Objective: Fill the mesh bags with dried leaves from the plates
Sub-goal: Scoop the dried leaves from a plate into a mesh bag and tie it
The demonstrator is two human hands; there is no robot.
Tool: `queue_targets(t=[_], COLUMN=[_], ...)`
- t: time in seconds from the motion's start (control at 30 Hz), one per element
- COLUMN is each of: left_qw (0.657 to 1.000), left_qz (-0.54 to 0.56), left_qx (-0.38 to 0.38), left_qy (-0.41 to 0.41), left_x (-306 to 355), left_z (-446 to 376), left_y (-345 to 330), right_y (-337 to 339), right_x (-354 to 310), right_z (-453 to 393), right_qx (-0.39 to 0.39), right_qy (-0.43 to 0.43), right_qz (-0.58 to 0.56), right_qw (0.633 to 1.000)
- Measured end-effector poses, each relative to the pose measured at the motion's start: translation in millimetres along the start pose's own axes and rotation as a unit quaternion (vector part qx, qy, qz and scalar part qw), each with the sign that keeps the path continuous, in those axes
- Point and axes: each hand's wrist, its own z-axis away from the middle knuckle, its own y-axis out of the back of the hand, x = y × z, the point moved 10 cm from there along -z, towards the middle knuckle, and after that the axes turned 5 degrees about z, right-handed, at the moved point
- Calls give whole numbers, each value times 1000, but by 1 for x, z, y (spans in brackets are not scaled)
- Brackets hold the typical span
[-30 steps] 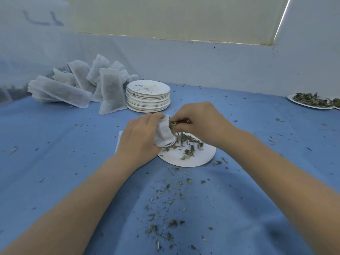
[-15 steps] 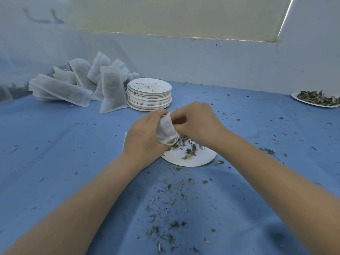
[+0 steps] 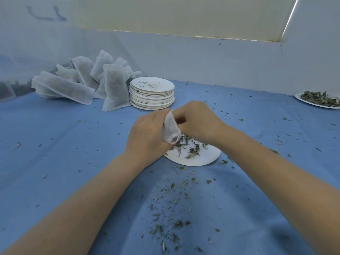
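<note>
- The desk point(image 3: 55, 153) fills the lower three quarters of the frame under a blue cloth, with a pale wall along the top edge behind it.
- Two bare forearms reach in from the lower corners and meet just above the middle of the frame.
- A heap of filled mesh bags point(image 3: 82, 83) lies at the upper left of the desk against the wall; dark contents show through the white mesh.
- A stack of empty plates point(image 3: 152, 93) stands just right of that heap, touching the nearest bag; a few crumbs sit on the top plate.
- A single white plate point(image 3: 198, 159) lies at the centre of the frame, partly under the hands, with dried leaves point(image 3: 191, 150) scattered thinly on it.
- Another plate point(image 3: 317, 103), cut off by the right edge at upper right, carries a fuller pile of leaves.
- The left hand point(image 3: 147, 137) sits centre frame over the left part of the central plate, its grip closed around a small white mesh bag point(image 3: 170, 128), which is bunched against the fingers.
- The right hand point(image 3: 198, 122) is just right of it, touching the bag at its upper end with the fingers curled in; whether that grip pinches the bag's rim or leaves cannot be told.
- The bag hangs between the two hands, directly above the plate's far left portion, its lower end close to the leaves.
- Loose leaf crumbs point(image 3: 169, 208) are strewn over the cloth, thickest in the lower centre between the forearms, thinner toward the right.
</note>
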Motion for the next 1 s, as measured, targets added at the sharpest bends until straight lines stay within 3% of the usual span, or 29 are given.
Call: queue_targets(t=[0.07, 0.13, 0.2, 0.27, 0.37, 0.43, 0.47, 0.6, 0.8, 0.9, 1.0], left_qw=[999, 999, 1000, 996, 988, 985, 985, 989, 990, 991, 992], left_qz=[1, -2, 9, 30, 27, 6, 0, -14, -12, -16, -14], left_qx=[7, 1, -4, -5, 27, 32, 29, 13, 8, -3, -16], left_qy=[-36, -52, 6, 89, 148, 170, 171, 147, 138, 131, 124], left_x=[7, 5, -13, -38, -61, -72, -74, -72, -70, -66, -63], left_z=[1, 2, -1, 0, 1, 3, 3, 4, 6, 6, 6], left_y=[1, 2, 6, 11, 24, 29, 28, 23, 21, 17, 14], right_y=[-19, -23, -10, 8, 27, 25, 16, -49, -45, -37, -43], right_x=[-4, -6, -8, -6, 15, 29, 33, 41, 34, 48, 58], right_z=[-1, 0, -1, -4, -9, -11, -13, -14, -2, 3, 4], right_qx=[-95, -151, -126, -62, 43, 75, 52, -144, -100, -122, -175], right_qy=[14, 31, 48, 55, 26, -13, -23, -20, 55, 16, -15], right_qz=[49, 28, -29, -118, -210, -115, -44, 130, 174, 152, 200], right_qw=[994, 988, 991, 990, 976, 990, 997, 981, 978, 981, 964])
